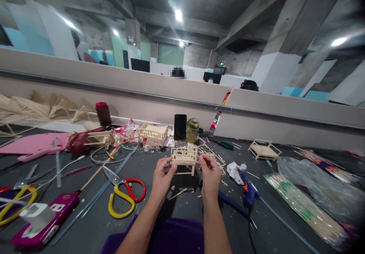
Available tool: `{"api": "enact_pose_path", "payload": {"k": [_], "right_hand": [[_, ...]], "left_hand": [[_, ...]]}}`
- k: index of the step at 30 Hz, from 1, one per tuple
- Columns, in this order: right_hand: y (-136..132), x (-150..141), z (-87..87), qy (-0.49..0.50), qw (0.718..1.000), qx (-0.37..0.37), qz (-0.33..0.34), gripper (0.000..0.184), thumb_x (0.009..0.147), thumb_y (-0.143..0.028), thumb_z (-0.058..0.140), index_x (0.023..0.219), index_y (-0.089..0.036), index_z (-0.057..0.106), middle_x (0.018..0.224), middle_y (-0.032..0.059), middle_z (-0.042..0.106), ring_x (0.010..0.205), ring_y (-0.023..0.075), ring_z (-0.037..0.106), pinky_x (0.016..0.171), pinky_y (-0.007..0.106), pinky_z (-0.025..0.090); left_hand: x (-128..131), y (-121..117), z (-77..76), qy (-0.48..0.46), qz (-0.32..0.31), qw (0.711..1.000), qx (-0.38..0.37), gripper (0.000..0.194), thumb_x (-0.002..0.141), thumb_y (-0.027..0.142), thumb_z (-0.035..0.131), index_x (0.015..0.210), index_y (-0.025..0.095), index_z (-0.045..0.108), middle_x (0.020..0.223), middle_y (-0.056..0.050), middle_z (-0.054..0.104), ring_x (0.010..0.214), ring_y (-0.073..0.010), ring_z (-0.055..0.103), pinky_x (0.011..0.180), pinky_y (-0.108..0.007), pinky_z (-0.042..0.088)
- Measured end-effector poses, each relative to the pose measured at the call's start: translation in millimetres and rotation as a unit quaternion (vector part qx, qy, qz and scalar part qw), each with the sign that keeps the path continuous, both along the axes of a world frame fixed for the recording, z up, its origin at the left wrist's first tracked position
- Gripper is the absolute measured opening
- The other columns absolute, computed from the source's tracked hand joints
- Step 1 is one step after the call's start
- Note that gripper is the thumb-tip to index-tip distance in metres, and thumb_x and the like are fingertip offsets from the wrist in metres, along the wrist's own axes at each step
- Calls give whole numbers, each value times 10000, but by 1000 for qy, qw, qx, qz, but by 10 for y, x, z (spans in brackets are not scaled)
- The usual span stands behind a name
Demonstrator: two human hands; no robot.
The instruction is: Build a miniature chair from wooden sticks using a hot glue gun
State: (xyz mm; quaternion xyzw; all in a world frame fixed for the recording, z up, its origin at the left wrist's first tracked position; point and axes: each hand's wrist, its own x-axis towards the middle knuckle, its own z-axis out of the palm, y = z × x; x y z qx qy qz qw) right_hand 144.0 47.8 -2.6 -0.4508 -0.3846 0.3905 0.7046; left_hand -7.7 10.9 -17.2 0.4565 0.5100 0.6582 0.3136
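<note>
A small bench-like model (184,156) built from thin wooden sticks is held up in front of me over the dark tabletop. My left hand (162,176) pinches its left end between thumb and fingers. At the opposite end, the fingertips of my right hand (210,174) close on the model's right side. Below it lies a loose cut stick (177,194). Red-and-yellow scissors (124,189) rest left of my left hand, and a blue glue gun (250,191) lies to the right of my right hand.
Cut sticks (213,155) are scattered behind the model. A phone (180,127) stands beside a green-lidded bottle (192,130). Other stick models (154,133) sit at the back. A bag of sticks (306,208) lies right; a magenta power strip (47,219) lies left. A partition (128,98) borders the table.
</note>
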Motion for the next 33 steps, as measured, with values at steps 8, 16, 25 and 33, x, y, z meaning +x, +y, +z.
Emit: {"api": "enact_pose_path", "payload": {"k": [8, 16, 25, 33], "right_hand": [[7, 13, -40, 10, 1000, 0, -27, 316, 701, -412, 726, 887, -157, 741, 807, 46, 727, 692, 168, 629, 622, 263, 470], [-10, 87, 11, 17, 990, 44, -131, 272, 767, -387, 657, 909, -160, 703, 1058, 101, 704, 973, 235, 645, 850, 367, 494], [-242, 241, 268, -105, 940, 153, -286, 239, 881, -403, 574, 927, -178, 639, 1187, 139, 606, 926, 227, 668, 843, 378, 508], [-59, 156, 139, 61, 995, 40, -67, 223, 713, -367, 687, 787, -167, 624, 961, 87, 699, 848, 218, 671, 670, 307, 520]], "left_hand": [[24, -19, 17, 31, -17, 999, 1, 364, 788, 343, 633, 1110, 174, 651, 1139, -96, 614, 901, -197, 600, 740, -307, 503], [24, -12, 10, -13, -21, 1000, -3, 415, 765, 357, 664, 1138, 180, 625, 1140, -97, 620, 903, -192, 608, 759, -312, 520], [10, -17, 24, -36, -30, 999, -3, 429, 756, 368, 676, 1136, 176, 625, 1168, -110, 621, 950, -202, 616, 804, -322, 517], [-9, 1, -5, -41, -35, 999, -10, 432, 760, 382, 676, 1133, 167, 631, 1179, -120, 631, 954, -209, 621, 820, -346, 514]]}}
